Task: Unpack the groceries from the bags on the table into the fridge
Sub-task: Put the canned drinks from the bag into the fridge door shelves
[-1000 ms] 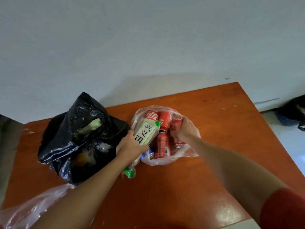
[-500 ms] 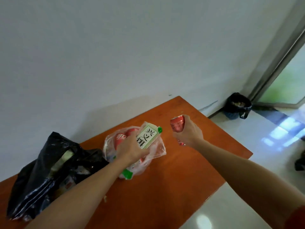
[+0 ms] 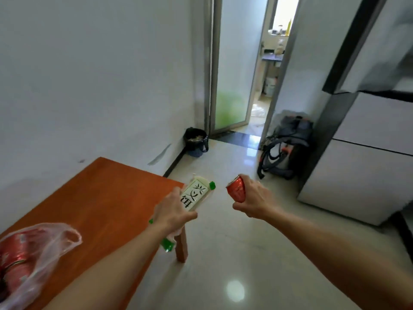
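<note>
My left hand (image 3: 173,209) grips a pale green-and-white packet (image 3: 195,193) with black characters and green ends, held over the table's right corner. My right hand (image 3: 253,199) is closed around a red drink can (image 3: 237,190), held in the air above the floor. A clear plastic bag (image 3: 33,253) with more red cans lies on the orange wooden table (image 3: 100,198) at the lower left. The fridge (image 3: 366,135), white and grey with its doors shut, stands at the right. The black bag is out of view.
A dark bin (image 3: 196,142) with a liner stands in the corner by the wall. A grey backpack (image 3: 286,146) leans on the floor beside the fridge. An open doorway (image 3: 257,86) leads to another room. Glossy tiled floor lies between table and fridge.
The view has swung right, from the bags on the table toward the fridge. Both hands have lifted the packet and the can out of the clear bag and carried them rightward.
</note>
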The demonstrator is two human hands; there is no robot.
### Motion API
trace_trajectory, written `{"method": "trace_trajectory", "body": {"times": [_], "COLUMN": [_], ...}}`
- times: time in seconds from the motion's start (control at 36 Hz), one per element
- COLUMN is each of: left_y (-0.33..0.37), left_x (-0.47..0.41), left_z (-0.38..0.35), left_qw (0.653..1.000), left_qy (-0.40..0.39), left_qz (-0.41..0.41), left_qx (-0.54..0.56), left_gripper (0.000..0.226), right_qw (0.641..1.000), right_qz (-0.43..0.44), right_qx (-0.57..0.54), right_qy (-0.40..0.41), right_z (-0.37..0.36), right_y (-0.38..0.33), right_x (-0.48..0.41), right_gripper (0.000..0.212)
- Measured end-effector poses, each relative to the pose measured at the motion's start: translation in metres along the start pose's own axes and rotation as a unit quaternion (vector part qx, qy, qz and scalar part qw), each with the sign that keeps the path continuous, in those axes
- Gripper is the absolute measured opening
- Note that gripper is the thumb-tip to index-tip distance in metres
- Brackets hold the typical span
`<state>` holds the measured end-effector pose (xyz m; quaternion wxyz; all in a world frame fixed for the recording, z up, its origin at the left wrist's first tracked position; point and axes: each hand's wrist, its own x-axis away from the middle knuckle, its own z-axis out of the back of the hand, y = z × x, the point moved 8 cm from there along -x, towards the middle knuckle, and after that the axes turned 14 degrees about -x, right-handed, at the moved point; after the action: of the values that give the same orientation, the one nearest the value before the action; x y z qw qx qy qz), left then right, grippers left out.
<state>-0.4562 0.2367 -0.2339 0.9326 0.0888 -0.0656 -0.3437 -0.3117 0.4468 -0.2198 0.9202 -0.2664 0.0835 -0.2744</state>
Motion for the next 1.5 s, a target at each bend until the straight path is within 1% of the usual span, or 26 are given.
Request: {"method": "trace_trajectory", "body": {"times": [0.19,0.39,0.47,0.58,0.67,0.72,0.81,0.92,0.97,1.08,1.17,1.31,1.36,1.42,1.5], "left_y": [0.182,0.344,0.409,0.491,0.556,0.596,0.650,0.717,0.747,0.802,0.841,0.881,0.887,0.886,0.880], "left_x": [-0.050,-0.107,-0.137,-0.176,-0.209,-0.226,-0.243,-0.260,-0.267,-0.285,-0.303,-0.338,-0.350,-0.360,-0.374], "left_z": [-0.034,-0.063,-0.072,-0.076,-0.063,-0.054,-0.051,-0.049,-0.053,-0.072,-0.083,-0.095,-0.097,-0.100,-0.101], "left_qw": [0.992,0.975,0.963,0.943,0.927,0.920,0.912,0.900,0.898,0.897,0.902,0.922,0.932,0.939,0.944], "left_qy": [-0.021,-0.026,-0.024,-0.029,-0.013,-0.009,-0.006,0.007,0.006,0.010,0.018,0.011,0.011,0.011,0.019], "left_qz": [-0.122,-0.218,-0.265,-0.328,-0.373,-0.391,-0.410,-0.435,-0.440,-0.440,-0.429,-0.384,-0.360,-0.341,-0.325], "left_qx": [-0.021,-0.042,-0.036,-0.042,-0.030,-0.021,-0.013,-0.018,-0.018,-0.038,-0.050,-0.053,-0.038,-0.038,-0.059], "left_gripper": [0.064,0.062,0.060,0.061,0.064,0.062,0.060,0.058,0.060,0.059,0.056,0.060,0.060,0.061,0.062], "right_qw": [0.991,0.969,0.955,0.936,0.917,0.905,0.897,0.882,0.881,0.886,0.894,0.911,0.910,0.906,0.880], "right_qz": [-0.101,-0.186,-0.222,-0.268,-0.290,-0.302,-0.312,-0.332,-0.331,-0.310,-0.269,-0.186,-0.155,-0.124,-0.085], "right_qx": [0.005,0.007,0.008,0.005,-0.001,-0.018,-0.030,-0.037,-0.036,-0.049,-0.058,-0.077,-0.110,-0.174,-0.293], "right_qy": [0.090,0.164,0.198,0.229,0.275,0.299,0.312,0.332,0.337,0.341,0.354,0.360,0.368,0.366,0.365], "right_z": [0.111,0.188,0.220,0.265,0.309,0.331,0.354,0.390,0.408,0.452,0.502,0.591,0.622,0.642,0.661], "right_y": [0.146,0.274,0.323,0.378,0.412,0.435,0.472,0.519,0.544,0.597,0.625,0.634,0.627,0.620,0.609], "right_x": [0.041,0.061,0.058,0.051,0.044,0.044,0.045,0.042,0.035,0.010,-0.025,-0.098,-0.129,-0.163,-0.210], "right_gripper": [0.092,0.094,0.090,0.086,0.088,0.089,0.092,0.087,0.085,0.092,0.096,0.089,0.088,0.087,0.081]}}
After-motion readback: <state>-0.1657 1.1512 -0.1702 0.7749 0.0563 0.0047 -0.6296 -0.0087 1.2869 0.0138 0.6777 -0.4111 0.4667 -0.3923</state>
